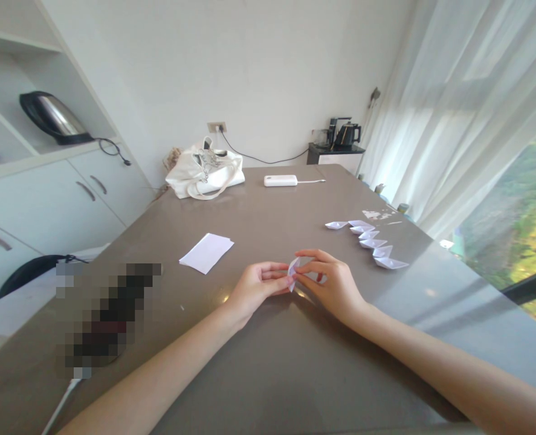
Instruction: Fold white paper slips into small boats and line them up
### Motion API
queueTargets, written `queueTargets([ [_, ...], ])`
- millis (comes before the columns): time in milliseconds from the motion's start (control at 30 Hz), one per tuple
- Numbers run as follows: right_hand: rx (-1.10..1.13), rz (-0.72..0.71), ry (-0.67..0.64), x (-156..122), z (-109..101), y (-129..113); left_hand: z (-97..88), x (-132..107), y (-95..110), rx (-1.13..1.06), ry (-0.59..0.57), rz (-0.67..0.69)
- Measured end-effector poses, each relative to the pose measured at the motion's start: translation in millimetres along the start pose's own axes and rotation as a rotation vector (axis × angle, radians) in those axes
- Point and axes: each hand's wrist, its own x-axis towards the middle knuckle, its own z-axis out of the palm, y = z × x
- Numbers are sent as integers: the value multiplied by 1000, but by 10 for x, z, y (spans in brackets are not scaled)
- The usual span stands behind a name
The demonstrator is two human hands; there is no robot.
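Just above the table, a small folded white paper boat (291,283) is pinched between both hands. My left hand (259,284) grips its left side with thumb and fingers. From the right, my right hand (329,281) holds it with bent fingers, which hide part of the folds. Several finished paper boats (371,244) stand in a slanting row on the table to the right. Left of my hands lies a small stack of white paper sheets (207,252).
The grey-brown table (268,362) also bears a white handbag (213,172) and a white power bank (280,180) with a short cable at its far end. A blurred dark object (113,320) with a white cable lies at the left. Paper scraps (376,214) lie near the right edge.
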Motion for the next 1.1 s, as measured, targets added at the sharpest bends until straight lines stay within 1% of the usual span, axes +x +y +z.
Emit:
queueTargets([
  [167, 161, 26, -9, 6, 16, -19, -30, 14, -10, -51, -58, 43],
  [333, 289, 46, -38, 5, 15, -42, -16, 4, -10, -69, -27, 8],
  [467, 318, 85, -70, 18, 18, -31, 5, -18, 23, -64, -65, 17],
  [600, 324, 102, -94, 26, 14, -37, 3, -17, 25, -86, -61, 10],
  [700, 346, 115, -144, 32, -5, -60, -10, -2, 10, -109, -42, -20],
  [800, 401, 191, -188, 46, -27, -70, -26, 12, 4, -136, -29, -46],
  [900, 522, 293, -243, 61, -31, -61, -30, 12, 5, -152, -24, -63],
  [967, 590, 328, -275, 66, -19, -54, -23, 6, 2, -148, -13, -70],
  [1100, 696, 380, -274, 68, 21, -40, -2, -7, -6, -122, -12, -55],
])
